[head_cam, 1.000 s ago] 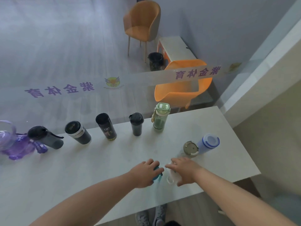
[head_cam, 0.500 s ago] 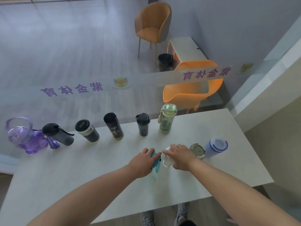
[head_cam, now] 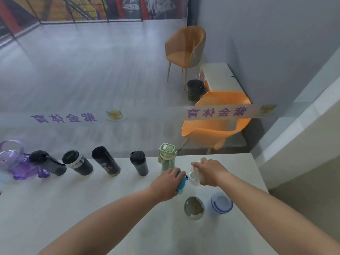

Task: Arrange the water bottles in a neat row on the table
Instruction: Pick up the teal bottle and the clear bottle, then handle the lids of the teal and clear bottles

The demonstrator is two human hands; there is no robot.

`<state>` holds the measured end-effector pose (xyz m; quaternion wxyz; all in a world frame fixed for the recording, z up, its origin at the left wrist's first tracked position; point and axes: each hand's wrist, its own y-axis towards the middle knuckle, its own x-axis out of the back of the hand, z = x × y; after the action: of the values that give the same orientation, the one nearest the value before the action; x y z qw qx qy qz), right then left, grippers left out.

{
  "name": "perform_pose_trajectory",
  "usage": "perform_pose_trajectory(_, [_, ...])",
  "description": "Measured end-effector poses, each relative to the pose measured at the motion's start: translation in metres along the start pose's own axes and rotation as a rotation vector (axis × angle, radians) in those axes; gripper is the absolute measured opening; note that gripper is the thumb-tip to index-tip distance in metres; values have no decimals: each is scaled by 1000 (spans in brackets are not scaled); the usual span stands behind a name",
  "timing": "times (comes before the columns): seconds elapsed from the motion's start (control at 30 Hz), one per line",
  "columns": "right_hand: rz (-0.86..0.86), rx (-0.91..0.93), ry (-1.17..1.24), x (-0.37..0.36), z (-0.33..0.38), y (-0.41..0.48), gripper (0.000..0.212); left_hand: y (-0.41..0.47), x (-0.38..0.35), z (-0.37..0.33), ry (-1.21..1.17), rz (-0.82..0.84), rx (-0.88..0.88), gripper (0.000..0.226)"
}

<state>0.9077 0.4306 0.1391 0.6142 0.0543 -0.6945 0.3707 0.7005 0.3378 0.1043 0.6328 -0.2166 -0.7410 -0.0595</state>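
Observation:
Along the white table's (head_cam: 92,208) far edge stands a row: a purple jug (head_cam: 12,159), a dark grey bottle (head_cam: 47,163), a black and silver tumbler (head_cam: 78,162), a tall black bottle (head_cam: 106,161), a black cup (head_cam: 138,162) and a green bottle (head_cam: 167,157). My left hand (head_cam: 165,183) is closed over a blue-capped bottle (head_cam: 181,182). My right hand (head_cam: 209,172) grips a white-capped bottle (head_cam: 194,176), just right of the green one. Both bottle bodies are mostly hidden. Nearer me stand a silver-lidded bottle (head_cam: 194,207) and a blue-lidded bottle (head_cam: 220,203).
A glass wall with purple lettering (head_cam: 216,113) rises right behind the table's far edge. Beyond it are two orange chairs (head_cam: 215,122), a black bin (head_cam: 195,89) and a white bench (head_cam: 220,78). The table's right edge (head_cam: 261,181) meets a beige wall.
Both hands have carried their bottles away from me, from the table's near side to beside the green bottle. The silver-lidded and blue-lidded bottles now lie nearer me than the hands.

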Motion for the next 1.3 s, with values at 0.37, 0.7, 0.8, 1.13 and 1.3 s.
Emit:
perform_pose_trajectory(0.37, [-48, -42, 129, -31, -134, 11, 71, 138, -6, -49, -44, 33, 135, 71])
perform_pose_trajectory(0.7, [50, -103, 177, -35, -165, 59, 77, 193, -9, -30, -113, 95, 281, 71])
perform_pose_trajectory(0.8, [82, -101, 166, -35, -169, 64, 79, 194, -11, -29, -118, 126, 259, 74])
perform_pose_trajectory(1.13, [97, -88, 97, -46, -167, 64, 74, 188, -19, -28, -116, 119, 220, 85])
perform_pose_trajectory(1.3, [95, -107, 72, -48, -168, 68, 77, 182, -22, -30, -57, 106, 200, 100])
